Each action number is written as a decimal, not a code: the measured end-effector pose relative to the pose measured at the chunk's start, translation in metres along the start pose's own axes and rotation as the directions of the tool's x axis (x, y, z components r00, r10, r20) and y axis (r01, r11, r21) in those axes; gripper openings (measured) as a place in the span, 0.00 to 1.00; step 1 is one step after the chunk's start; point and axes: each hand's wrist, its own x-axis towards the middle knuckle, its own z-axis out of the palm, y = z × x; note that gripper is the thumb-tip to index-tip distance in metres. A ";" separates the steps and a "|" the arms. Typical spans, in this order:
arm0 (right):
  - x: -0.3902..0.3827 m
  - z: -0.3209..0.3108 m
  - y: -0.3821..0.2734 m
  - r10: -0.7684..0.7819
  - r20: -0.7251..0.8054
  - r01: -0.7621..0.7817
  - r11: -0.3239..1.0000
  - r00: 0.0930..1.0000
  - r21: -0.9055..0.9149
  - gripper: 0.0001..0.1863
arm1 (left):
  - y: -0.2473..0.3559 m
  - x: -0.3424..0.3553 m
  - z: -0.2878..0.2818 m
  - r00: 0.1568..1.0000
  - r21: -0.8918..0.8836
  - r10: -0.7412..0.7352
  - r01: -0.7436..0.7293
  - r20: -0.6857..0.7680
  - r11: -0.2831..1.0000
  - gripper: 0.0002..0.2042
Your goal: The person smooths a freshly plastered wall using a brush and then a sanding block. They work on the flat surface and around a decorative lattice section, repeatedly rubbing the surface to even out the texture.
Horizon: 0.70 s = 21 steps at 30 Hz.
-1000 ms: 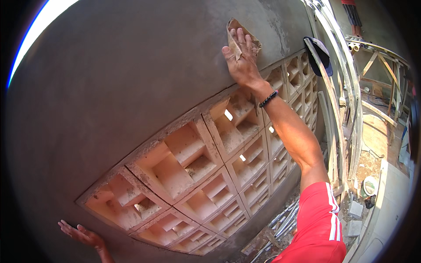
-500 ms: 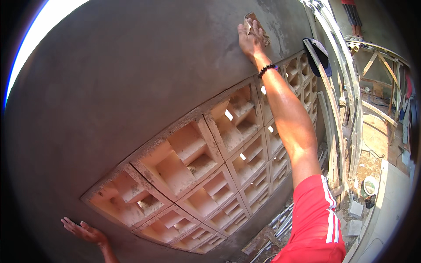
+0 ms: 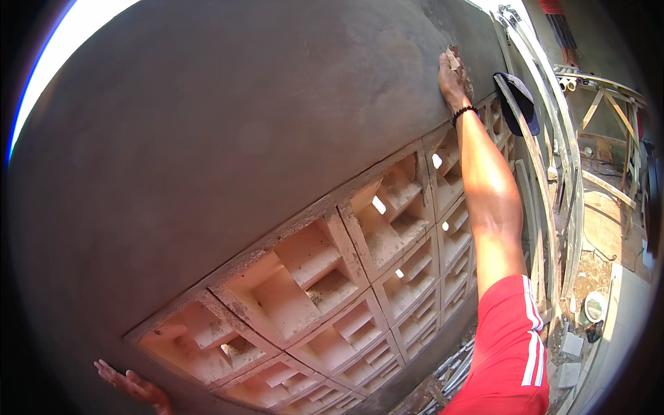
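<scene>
My right hand is stretched far up and to the right, closed on a crumpled piece of brown paper pressed to the grey plastered wall. Part of the paper is hidden by the fingers. A dark beaded bracelet circles that wrist. Low at the left, my left hand is open with its fingers apart, close to the wall; I cannot tell whether it touches. Between the hands, pale pierced ventilation blocks are set into the wall.
Right of my arm, long curved-looking poles lean upright, and a dark cap hangs on one. A white bucket, rubble and loose strips lie on the ground. Another person's legs show at the far top right beside timber framing.
My right hand has slid with the paper along the wall to the right and slightly down in the picture. The view has shifted slightly. My left hand stays open at the lower left.
</scene>
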 end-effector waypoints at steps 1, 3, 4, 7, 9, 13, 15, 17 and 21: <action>-0.011 -0.004 0.014 -0.120 0.040 0.118 0.992 0.992 0.039 0.39 | 0.004 0.001 0.002 1.000 -0.008 -0.006 0.006 -0.003 1.000 0.28; -0.113 0.011 -0.035 -0.242 0.023 0.242 0.970 0.970 0.019 0.38 | 0.010 0.007 -0.009 0.999 0.018 0.034 -0.034 0.014 0.999 0.27; -0.156 0.017 -0.069 -0.508 0.014 0.506 0.860 0.861 0.060 0.37 | 0.011 0.010 -0.008 0.999 0.016 0.052 -0.052 0.001 0.999 0.27; -0.224 0.026 -0.201 -0.863 0.083 0.853 0.505 0.498 0.132 0.34 | -0.006 0.001 -0.010 0.998 0.006 0.060 -0.060 0.000 0.998 0.26; -0.155 0.038 -0.237 -0.873 0.005 0.873 0.487 0.487 0.042 0.31 | -0.013 0.001 -0.011 0.998 0.004 0.061 -0.061 -0.010 0.998 0.26; -0.008 0.006 -0.170 -0.435 0.035 0.433 0.900 0.900 0.049 0.32 | -0.006 -0.002 -0.003 0.999 0.009 0.049 -0.049 -0.013 0.999 0.25; 0.003 -0.001 -0.083 -0.057 0.069 0.046 0.988 0.996 0.150 0.33 | -0.007 0.001 -0.007 0.999 0.037 0.053 -0.053 -0.003 0.998 0.25; 0.043 -0.013 0.035 -0.238 -0.153 0.242 0.970 0.959 0.006 0.35 | -0.004 -0.009 0.008 1.000 -0.007 0.012 -0.013 -0.014 1.000 0.25; -0.130 0.009 -0.009 -0.291 0.033 0.284 0.949 0.956 0.134 0.36 | -0.008 0.002 -0.004 0.998 0.027 0.054 -0.054 0.016 0.998 0.25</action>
